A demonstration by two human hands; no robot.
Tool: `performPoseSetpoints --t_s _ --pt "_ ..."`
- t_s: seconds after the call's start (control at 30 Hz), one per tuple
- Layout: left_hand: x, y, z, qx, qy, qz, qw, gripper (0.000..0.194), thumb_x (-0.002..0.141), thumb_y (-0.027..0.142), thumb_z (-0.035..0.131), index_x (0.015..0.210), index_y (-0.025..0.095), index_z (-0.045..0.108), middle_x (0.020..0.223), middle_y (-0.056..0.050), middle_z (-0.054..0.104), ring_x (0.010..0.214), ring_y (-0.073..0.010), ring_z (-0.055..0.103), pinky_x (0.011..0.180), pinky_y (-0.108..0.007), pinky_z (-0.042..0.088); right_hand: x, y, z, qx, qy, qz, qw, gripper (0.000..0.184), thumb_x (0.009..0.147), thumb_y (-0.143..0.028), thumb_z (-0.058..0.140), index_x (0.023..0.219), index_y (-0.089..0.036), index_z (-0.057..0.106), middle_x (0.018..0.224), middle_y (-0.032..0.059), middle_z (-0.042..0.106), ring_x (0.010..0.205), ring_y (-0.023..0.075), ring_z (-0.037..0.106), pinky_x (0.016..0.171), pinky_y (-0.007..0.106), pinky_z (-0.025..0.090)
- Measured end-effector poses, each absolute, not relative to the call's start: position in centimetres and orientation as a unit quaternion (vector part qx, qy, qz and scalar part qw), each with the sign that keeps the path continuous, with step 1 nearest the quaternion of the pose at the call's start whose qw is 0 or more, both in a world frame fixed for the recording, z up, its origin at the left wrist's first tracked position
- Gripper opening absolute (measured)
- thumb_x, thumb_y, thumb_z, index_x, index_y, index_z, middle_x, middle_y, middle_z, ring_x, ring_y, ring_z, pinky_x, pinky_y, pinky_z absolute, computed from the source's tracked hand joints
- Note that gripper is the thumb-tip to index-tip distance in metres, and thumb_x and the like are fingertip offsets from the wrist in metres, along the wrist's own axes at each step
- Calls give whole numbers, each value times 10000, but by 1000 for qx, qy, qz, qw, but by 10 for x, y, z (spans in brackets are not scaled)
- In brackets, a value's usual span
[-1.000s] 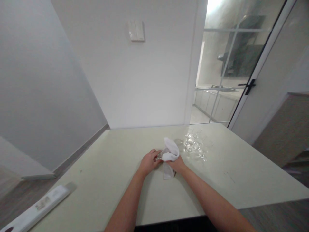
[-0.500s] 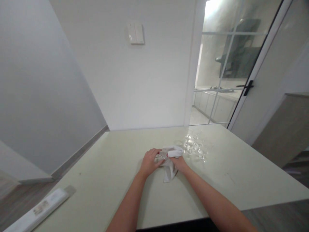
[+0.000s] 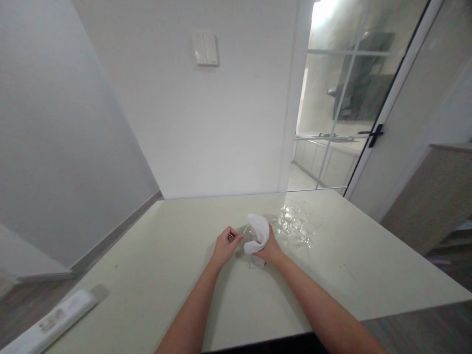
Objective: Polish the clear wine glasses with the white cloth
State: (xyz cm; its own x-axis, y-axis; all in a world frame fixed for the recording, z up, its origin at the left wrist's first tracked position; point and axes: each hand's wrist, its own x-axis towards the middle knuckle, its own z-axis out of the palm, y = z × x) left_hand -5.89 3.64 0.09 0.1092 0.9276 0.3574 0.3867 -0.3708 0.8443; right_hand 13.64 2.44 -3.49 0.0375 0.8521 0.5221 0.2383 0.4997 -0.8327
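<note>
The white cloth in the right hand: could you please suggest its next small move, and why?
I'd perhaps press the white cloth lightly against the clear rounded item with the right hand, since it curls beside that item, whose edge the left hand seems to touch.

Smooth, flat, pale greenish-white table (image 3: 162,255) bore a few faint dark scuffs. Toward its far right part lay a close cluster of clear, shiny, transparent pieces (image 3: 295,223); along its near left edge, a long white bar-shaped object (image 3: 72,307).
</note>
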Motion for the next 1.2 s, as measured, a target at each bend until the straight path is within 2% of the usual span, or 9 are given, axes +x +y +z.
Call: performPoseSetpoints --t_s 0.13,0.2,0.43,0.53,0.63,0.73,0.9,1.07,1.2 --pt "-57 33 4 686 480 456 302 305 773 468 671 732 187 562 632 32 553 608 -136 499 590 -243 371 135 25 -39 -439 -711 205 509 1104 423 -346 901 1409 -154 443 1468 214 443 1408 429 328 1188 595 181" --pt "-56 30 6 694 472 450 304 287 778 449 667 736 185 562 643 32 552 616 -133 489 594 -241 363 135 24 -39 -448 -718 197 495 1085 446 -346 890 1414 -151 443 1454 211 458 1389 429 356 1177 598 206" --pt "-58 28 10 719 419 426 355 298 777 425 690 730 182 525 653 43 492 617 -114 441 584 -222 338 144 24 -19 -416 -708 278 498 560 647 -335 784 1185 -224 673 1204 103 675 1140 304 606 1051 467 426" --pt "-59 28 12 719 393 431 378 311 787 415 697 725 180 504 664 45 468 619 -107 420 586 -218 328 149 29 -14 -401 -667 387 495 394 660 -333 756 1033 -211 723 1027 73 739 952 266 672 928 422 512" --pt "-60 28 14 711 370 450 394 322 798 411 699 721 178 490 683 43 463 620 -100 407 586 -218 319 151 30 -13 -432 -572 452 531 297 655 -333 725 928 -215 713 978 67 750 924 261 677 877 397 534" --pt "-58 29 14 698 375 466 394 330 790 414 706 723 179 484 668 49 450 609 -98 395 579 -218 308 151 29 -15 -462 -489 497 548 323 662 -340 712 963 -225 679 1040 73 741 971 267 676 869 388 539" --pt "-55 32 9 679 400 475 391 333 785 437 697 768 186 480 662 61 431 600 -94 393 577 -213 308 150 27 -20 -441 -450 571 526 370 709 -395 710 1032 -238 621 1048 73 737 904 248 701 844 379 546" --pt "-53 33 7 667 424 472 391 341 751 444 716 762 183 497 634 66 439 578 -86 392 557 -204 291 151 29 -22 -460 -472 536 528 407 698 -395 731 1040 -223 594 1104 86 709 1011 266 666 908 409 519" --pt "-51 31 9 585 459 464 482 377 706 476 732 749 197 483 574 89 418 475 -65 360 488 -198 257 151 28 -21 -438 -570 458 523 504 690 -376 761 1124 -206 569 1147 90 676 1069 266 620 987 444 468"
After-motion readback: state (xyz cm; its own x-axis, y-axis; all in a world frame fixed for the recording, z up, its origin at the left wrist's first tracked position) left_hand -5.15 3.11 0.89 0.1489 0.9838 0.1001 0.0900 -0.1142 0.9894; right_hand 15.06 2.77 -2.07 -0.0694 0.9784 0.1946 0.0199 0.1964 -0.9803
